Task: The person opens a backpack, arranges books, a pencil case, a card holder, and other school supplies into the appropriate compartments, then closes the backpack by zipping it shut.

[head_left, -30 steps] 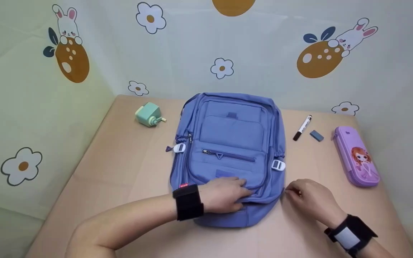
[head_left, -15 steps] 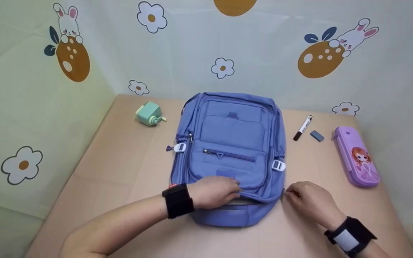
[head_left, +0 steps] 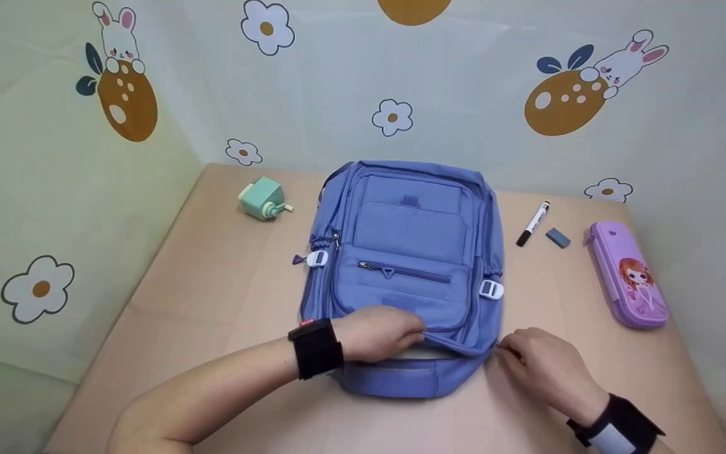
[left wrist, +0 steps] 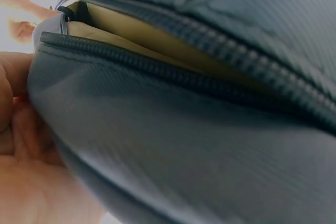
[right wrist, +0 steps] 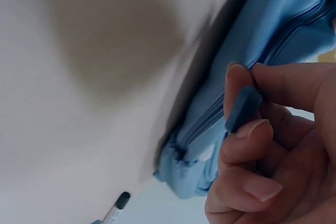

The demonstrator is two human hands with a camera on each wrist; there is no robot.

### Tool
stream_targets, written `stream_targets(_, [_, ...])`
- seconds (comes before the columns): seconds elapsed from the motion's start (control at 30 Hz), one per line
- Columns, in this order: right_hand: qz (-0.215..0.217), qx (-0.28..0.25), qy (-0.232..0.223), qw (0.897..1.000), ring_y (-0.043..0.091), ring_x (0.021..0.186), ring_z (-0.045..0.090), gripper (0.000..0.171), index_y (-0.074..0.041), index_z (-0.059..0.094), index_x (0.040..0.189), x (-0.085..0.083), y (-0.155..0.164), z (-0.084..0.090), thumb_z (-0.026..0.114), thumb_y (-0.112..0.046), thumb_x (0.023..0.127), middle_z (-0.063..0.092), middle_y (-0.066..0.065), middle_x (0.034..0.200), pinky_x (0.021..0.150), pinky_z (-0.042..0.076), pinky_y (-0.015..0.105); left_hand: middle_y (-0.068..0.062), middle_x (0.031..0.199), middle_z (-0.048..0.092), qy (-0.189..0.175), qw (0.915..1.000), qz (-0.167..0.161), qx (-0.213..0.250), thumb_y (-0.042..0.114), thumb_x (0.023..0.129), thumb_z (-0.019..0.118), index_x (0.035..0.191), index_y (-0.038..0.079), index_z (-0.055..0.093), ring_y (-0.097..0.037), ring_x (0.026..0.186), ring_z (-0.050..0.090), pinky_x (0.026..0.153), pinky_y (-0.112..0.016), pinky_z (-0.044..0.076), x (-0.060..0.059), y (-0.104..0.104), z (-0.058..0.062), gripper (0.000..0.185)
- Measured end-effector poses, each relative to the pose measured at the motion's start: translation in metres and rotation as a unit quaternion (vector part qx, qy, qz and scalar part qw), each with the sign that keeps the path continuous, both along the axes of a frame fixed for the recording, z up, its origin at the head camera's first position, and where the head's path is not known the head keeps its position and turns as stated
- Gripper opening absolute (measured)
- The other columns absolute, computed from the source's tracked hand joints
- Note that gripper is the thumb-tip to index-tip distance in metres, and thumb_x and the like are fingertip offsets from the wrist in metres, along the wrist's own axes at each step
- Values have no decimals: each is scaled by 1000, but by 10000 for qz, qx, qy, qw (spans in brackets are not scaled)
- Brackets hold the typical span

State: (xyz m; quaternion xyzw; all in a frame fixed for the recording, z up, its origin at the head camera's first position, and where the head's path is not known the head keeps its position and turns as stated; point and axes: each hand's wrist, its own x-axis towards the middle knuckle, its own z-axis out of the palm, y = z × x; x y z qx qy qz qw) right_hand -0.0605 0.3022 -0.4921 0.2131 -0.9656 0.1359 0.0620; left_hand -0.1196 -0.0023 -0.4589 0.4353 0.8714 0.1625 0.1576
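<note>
A blue backpack (head_left: 410,233) lies front side up on the table. My left hand (head_left: 379,333) grips the fabric at its near end, beside a partly open zipper; some fingertips are hidden. The left wrist view shows the zipper gap with pale yellow lining (left wrist: 142,35) inside. At the backpack's near right side, my right hand (head_left: 542,366) pinches a zipper pull (right wrist: 244,108) between thumb and fingers. The zipper track runs along the backpack's side in the right wrist view.
A green crank pencil sharpener (head_left: 263,198) stands at the left. To the right lie a black-capped white marker (head_left: 532,224), a small grey-blue block (head_left: 558,238) and a purple pencil case (head_left: 629,274). A patterned curtain (head_left: 464,82) hangs behind the table (head_left: 212,284).
My left hand has shifted left and its spread fingers have curled onto the fabric, exposing the zipper gap. My right hand has moved slightly toward the near edge, still pinching the zipper pull.
</note>
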Motion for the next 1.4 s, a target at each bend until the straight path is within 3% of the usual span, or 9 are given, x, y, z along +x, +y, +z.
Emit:
stream_targets(0.13, [270, -1, 129, 9996, 6, 71, 57, 13, -24, 72, 83, 6, -9, 5, 79, -13, 85, 58, -16, 75, 60, 49, 30, 6, 96, 68, -25, 10000, 21, -17, 27, 108, 51, 111, 16, 70, -14, 96, 67, 90, -33, 53, 0, 2, 0, 22])
stream_targets(0.3, [458, -119, 18, 9989, 4, 72, 56, 13, -24, 71, 85, 10, -18, 9, 79, -14, 87, 59, -16, 77, 60, 48, 30, 7, 87, 63, -152, 9998, 74, 62, 26, 109, 50, 106, 14, 68, -12, 86, 64, 84, -32, 53, -1, 3, 0, 22])
stream_targets(0.57, [204, -312, -67, 9993, 5, 72, 58, 12, -24, 71, 83, -5, -18, 4, 79, -15, 88, 62, -14, 78, 62, 50, 30, 8, 81, 57, -362, 9989, 203, 231, 26, 109, 49, 100, 15, 63, -11, 78, 59, 77, -30, 52, -10, 7, -2, 21])
stream_targets(0.77, [-64, -384, -216, 9990, 10, 75, 63, 5, -19, 75, 88, -19, -15, 2, 79, -16, 89, 67, -9, 81, 67, 54, 35, 7, 80, 56, -346, 9984, 311, 307, 25, 109, 49, 98, 15, 62, -12, 78, 58, 76, -30, 52, -24, 11, -4, 20])
stream_targets(0.97, [-183, -509, -79, 9985, 17, 79, 67, 5, -16, 75, 88, -29, -13, 1, 78, -12, 89, 71, -3, 84, 70, 56, 41, 4, 81, 55, -150, 9990, 245, 330, 27, 110, 47, 97, 13, 60, -14, 79, 57, 78, -33, 51, -34, 14, -6, 23])
stream_targets(1.03, [-202, -526, -65, 9984, 17, 79, 67, 7, -17, 75, 87, -30, -12, 0, 78, -11, 90, 71, -2, 84, 71, 56, 41, 3, 85, 59, -54, 9994, 173, 310, 27, 110, 48, 99, 13, 62, -15, 83, 59, 82, -32, 51, -35, 13, -6, 23])
stream_targets(1.13, [-223, -504, -114, 9984, 18, 80, 68, 3, -16, 76, 88, -30, -11, -2, 77, -14, 91, 72, -2, 85, 71, 56, 42, -3, 112, 70, -36, 9997, 80, 238, 29, 109, 50, 116, 13, 69, -18, 110, 64, 100, -33, 49, -32, 9, -6, 26])
stream_targets(1.27, [-270, -479, -220, 9982, 20, 83, 69, 3, -15, 77, 92, -29, -9, -4, 75, -16, 92, 73, -1, 89, 74, 57, 44, -12, 149, 54, -35, 10000, 6, 79, 34, 108, 52, 141, 13, 62, -24, 142, 45, 118, -37, 32, -25, -1, -2, 40])
stream_targets(1.4, [-325, -472, -325, 9978, 21, 86, 70, 4, -16, 78, 94, -28, -7, -5, 75, -17, 93, 74, -1, 90, 75, 57, 45, -12, 152, 50, 74, 10000, -63, -15, 35, 105, 57, 145, 12, 58, -24, 143, 43, 118, -39, 33, -20, -18, 1, 46])
